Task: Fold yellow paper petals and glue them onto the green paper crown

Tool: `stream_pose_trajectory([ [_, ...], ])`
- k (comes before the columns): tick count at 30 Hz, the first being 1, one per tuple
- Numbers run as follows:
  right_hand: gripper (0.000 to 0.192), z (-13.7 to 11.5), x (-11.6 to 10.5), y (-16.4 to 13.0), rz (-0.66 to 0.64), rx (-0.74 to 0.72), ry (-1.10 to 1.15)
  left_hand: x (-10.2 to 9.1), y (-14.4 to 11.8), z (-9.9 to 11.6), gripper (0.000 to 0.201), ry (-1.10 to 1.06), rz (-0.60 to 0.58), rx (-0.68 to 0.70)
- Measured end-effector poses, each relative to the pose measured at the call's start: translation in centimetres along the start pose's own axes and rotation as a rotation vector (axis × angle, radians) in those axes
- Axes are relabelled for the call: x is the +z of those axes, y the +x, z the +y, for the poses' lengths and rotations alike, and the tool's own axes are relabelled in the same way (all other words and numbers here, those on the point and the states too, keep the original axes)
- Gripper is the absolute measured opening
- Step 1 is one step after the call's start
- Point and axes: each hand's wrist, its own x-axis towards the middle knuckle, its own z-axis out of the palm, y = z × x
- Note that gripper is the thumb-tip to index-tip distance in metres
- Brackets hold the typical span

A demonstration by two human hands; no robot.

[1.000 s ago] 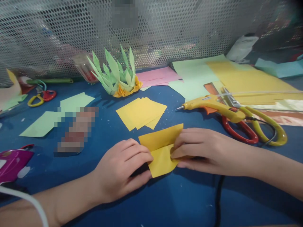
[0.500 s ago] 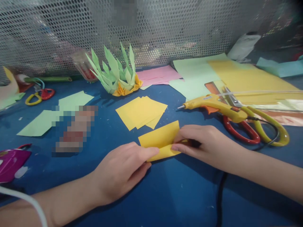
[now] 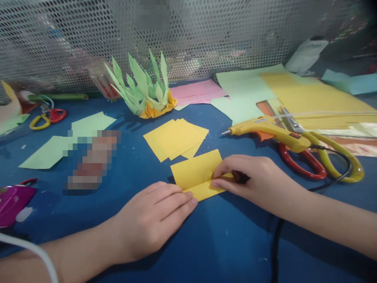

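A yellow paper square [image 3: 198, 173] lies folded on the blue table [image 3: 224, 243], its near flap turned up along a crease. My left hand [image 3: 153, 218] rests flat on the table, fingertips touching the paper's near left corner. My right hand [image 3: 253, 179] pinches the paper's right edge between thumb and fingers and presses it down. Just behind the folded piece sits a small stack of yellow squares [image 3: 175, 137].
A yellow glue gun [image 3: 271, 131] and red-and-yellow scissors [image 3: 318, 161] lie to the right. A green and orange folded paper model [image 3: 143, 94] stands at the back by the perforated metal screen [image 3: 73, 39]. Coloured sheets [image 3: 294, 94], green paper pieces [image 3: 91, 124], small scissors [image 3: 47, 118] and a magenta object [image 3: 13, 198] surround the area.
The near flap of the yellow paper has been folded up and flattened. My left hand slid from on top of the paper to its near corner; my right hand shifted slightly left.
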Motion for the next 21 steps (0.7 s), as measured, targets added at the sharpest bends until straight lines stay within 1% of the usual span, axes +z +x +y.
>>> stream_pose_trajectory([
  [5,0.010,-0.3,-0.1,-0.1,0.006,0.023,-0.019,-0.1,0.4,0.3,0.017,-0.015,0.006,-0.023],
  [9,0.009,-0.4,-0.1,-0.2,-0.009,0.031,-0.002,-0.1,0.4,0.7,0.018,0.007,-0.013,-0.033],
  [14,0.009,-0.1,0.0,-0.2,-0.010,0.032,-0.010,0.0,0.2,1.0,0.019,0.065,-0.011,-0.029],
  [21,0.011,-0.2,0.1,-0.2,-0.004,0.020,-0.028,0.0,0.2,1.1,0.020,0.064,-0.020,-0.029],
])
